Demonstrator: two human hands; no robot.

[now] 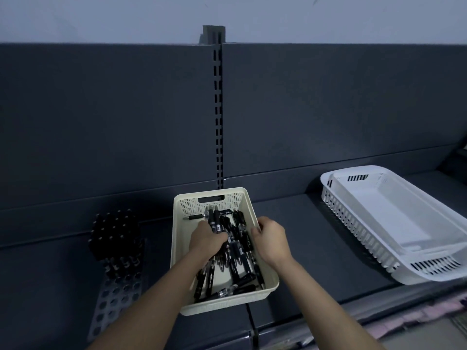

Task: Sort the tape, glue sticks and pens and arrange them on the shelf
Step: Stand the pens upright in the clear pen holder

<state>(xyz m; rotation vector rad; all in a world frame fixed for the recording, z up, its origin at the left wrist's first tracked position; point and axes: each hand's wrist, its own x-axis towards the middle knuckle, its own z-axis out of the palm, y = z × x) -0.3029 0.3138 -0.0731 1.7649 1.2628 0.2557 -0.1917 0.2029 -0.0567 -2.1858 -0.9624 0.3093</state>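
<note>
Loose pens [236, 251]: black, clip-type, heaped in cream basket [267, 274]. Most lie lengthwise, few crosswise by far and near walls. Bunch at heap's far left gripped by left hand [206, 239].
Cream basket: perforated walls, handle slot in far wall, sits mid-shelf on dark shelf [316, 236].
Racked pens [115, 231]: black, upright, packed rows at far end of perforated grey rack [113, 299], left of basket, apart from it. Dim light, so count unclear.

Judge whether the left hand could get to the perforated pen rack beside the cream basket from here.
Probably yes. The rack stands just left of the basket with nothing between them; the left hand, its grip full of pens, need only clear the basket's low wall.
</note>
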